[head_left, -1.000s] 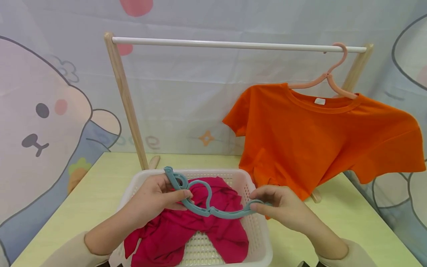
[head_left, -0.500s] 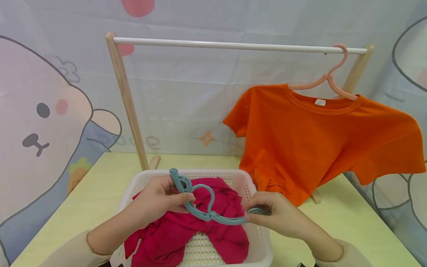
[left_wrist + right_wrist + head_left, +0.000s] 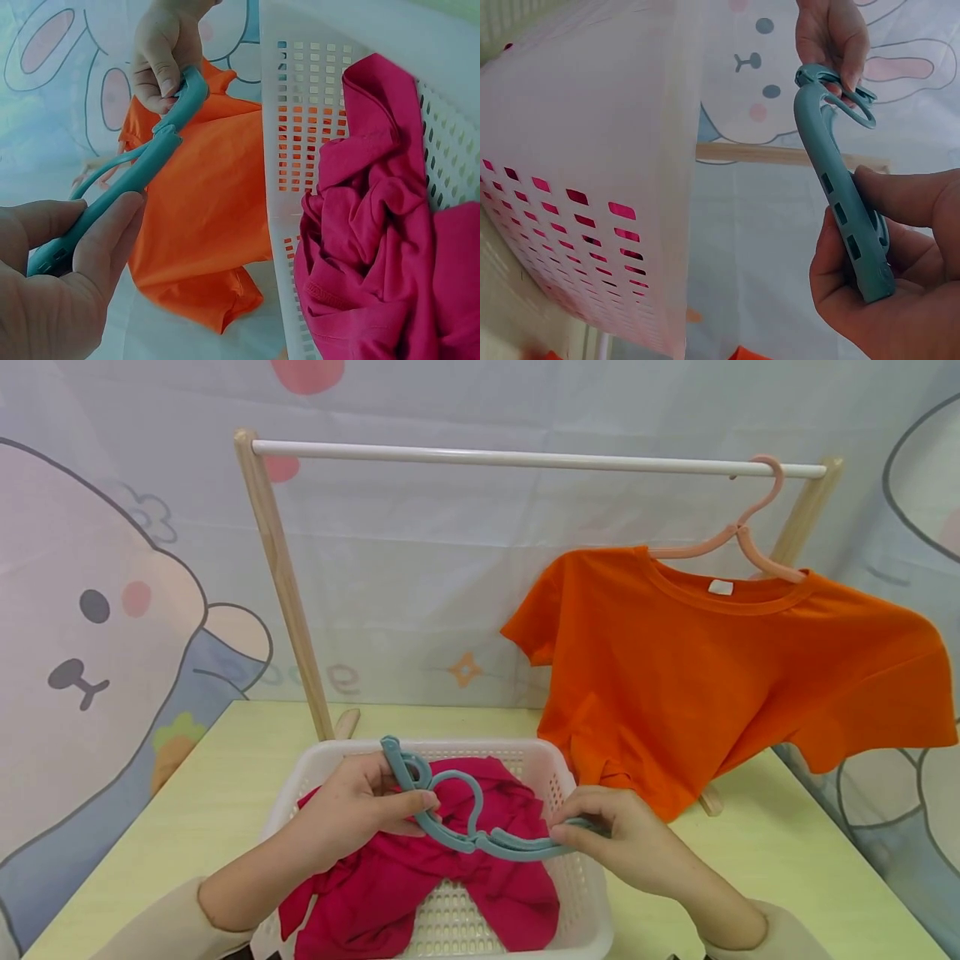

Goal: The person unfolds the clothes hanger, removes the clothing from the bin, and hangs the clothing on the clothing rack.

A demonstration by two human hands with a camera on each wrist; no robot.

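Far left: bear print on the backdrop (image 3: 105, 652), then the wooden left post of the rack (image 3: 279, 560), which stands on the bench (image 3: 225, 768). Left hand (image 3: 352, 810) grips one arm of the blue hanger (image 3: 517, 853), thumb on top. Hanger spans between both hands, hook curving up from the center joint; overlaps the basket in head view, but wrist views show it apart. White perforated basket (image 3: 581, 893) sits on the bench, crumpled magenta garment (image 3: 420, 877) inside. Right hand (image 3: 630, 839) pinches the hanger's other arm, thumb and fingers closed. Right side: orange T-shirt (image 3: 675, 677) on a pink hanger (image 3: 765, 562), hooked near the right end of the white rail (image 3: 480, 457).
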